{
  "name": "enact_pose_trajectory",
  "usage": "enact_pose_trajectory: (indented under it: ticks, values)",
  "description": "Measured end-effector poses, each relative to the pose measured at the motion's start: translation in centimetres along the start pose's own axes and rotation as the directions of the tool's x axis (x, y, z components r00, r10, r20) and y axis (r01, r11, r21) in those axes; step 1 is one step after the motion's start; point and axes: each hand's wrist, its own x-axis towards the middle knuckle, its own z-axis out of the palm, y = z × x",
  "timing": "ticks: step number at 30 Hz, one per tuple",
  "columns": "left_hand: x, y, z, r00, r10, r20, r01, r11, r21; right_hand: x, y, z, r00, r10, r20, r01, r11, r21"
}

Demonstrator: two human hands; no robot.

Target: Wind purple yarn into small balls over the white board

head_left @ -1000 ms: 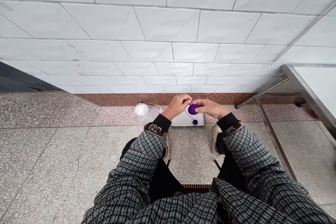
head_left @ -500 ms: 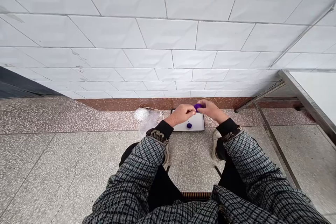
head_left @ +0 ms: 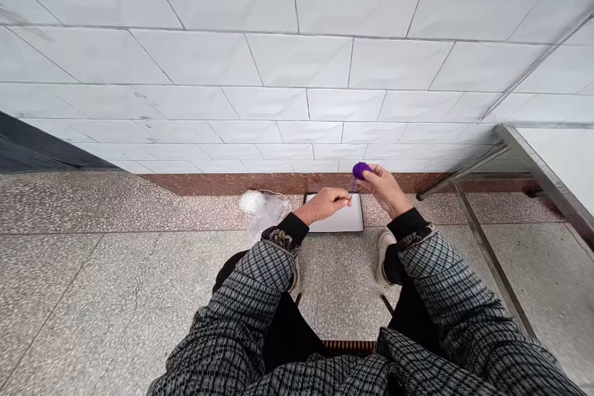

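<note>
My right hand (head_left: 383,187) grips a small purple ball of yarn (head_left: 361,171) at its fingertips, raised in front of the skirting. A purple strand (head_left: 353,184) runs down from the ball to my left hand (head_left: 328,203), whose fingers are pinched on it. Below both hands a white tray (head_left: 346,219) with a dark rim lies on the floor, partly covered by my left hand. The strand's other end is hidden.
White yarn (head_left: 253,201) and a crumpled clear plastic bag (head_left: 268,215) lie left of the tray. The tiled wall (head_left: 320,105) stands close ahead. A metal-framed table (head_left: 547,173) is at the right, a dark panel (head_left: 41,148) at the left.
My right hand has moved up and away from my left with the purple ball, drawing the strand out between them. A second small purple ball seen over the tray is out of sight now.
</note>
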Motion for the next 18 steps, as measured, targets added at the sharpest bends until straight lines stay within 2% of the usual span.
enact_pose_trajectory:
  ticks: [1,3,4,5,7,8,9,11,14,16,18]
  values:
    - [-0.2,0.2,-0.1,0.999,0.030,0.036,-0.030,1.000,0.005,0.1,0.3,-0.1,1.000,0.002,0.001,-0.002,0.992,-0.125]
    - [-0.4,0.4,-0.4,0.998,0.064,0.022,-0.064,0.998,0.018,-0.1,0.6,-0.1,0.991,0.075,0.114,-0.025,0.919,-0.394]
    - [-0.4,0.4,-0.7,0.998,0.065,-0.018,-0.065,0.998,0.026,-0.4,0.6,-0.1,0.966,0.149,0.213,-0.028,0.874,-0.486]
    - [-0.4,0.2,-1.0,0.996,0.056,-0.067,-0.054,0.998,0.033,-0.7,0.5,0.0,0.919,0.231,0.319,-0.029,0.847,-0.530]
    - [-0.2,-0.2,-1.4,0.988,0.013,-0.152,-0.006,0.999,0.045,-1.4,0.0,0.1,0.799,0.334,0.501,-0.061,0.873,-0.485]
    - [-0.1,-0.5,-1.5,0.983,-0.017,-0.183,0.027,0.998,0.053,-1.7,-0.3,0.1,0.764,0.332,0.553,-0.094,0.906,-0.413]
    - [0.0,-0.7,-1.6,0.978,-0.048,-0.205,0.062,0.996,0.060,-1.9,-0.6,0.2,0.761,0.303,0.573,-0.129,0.937,-0.324]
    - [0.2,-1.1,-1.3,0.970,-0.095,-0.224,0.111,0.992,0.060,-2.0,-1.0,0.1,0.828,0.212,0.518,-0.165,0.977,-0.136]
    - [0.3,-0.9,-0.6,0.986,-0.087,-0.144,0.093,0.995,0.035,-1.1,-0.7,0.0,0.953,0.072,0.295,-0.095,0.993,0.065]
    - [0.1,-0.5,-0.2,0.999,-0.038,-0.027,0.039,0.999,0.027,-0.4,0.0,-0.2,0.989,-0.001,0.149,-0.008,0.998,0.057]
    - [0.0,0.0,-0.1,0.998,0.020,0.065,-0.021,1.000,0.020,0.2,0.8,-0.3,0.997,-0.041,0.061,0.048,0.993,-0.112]
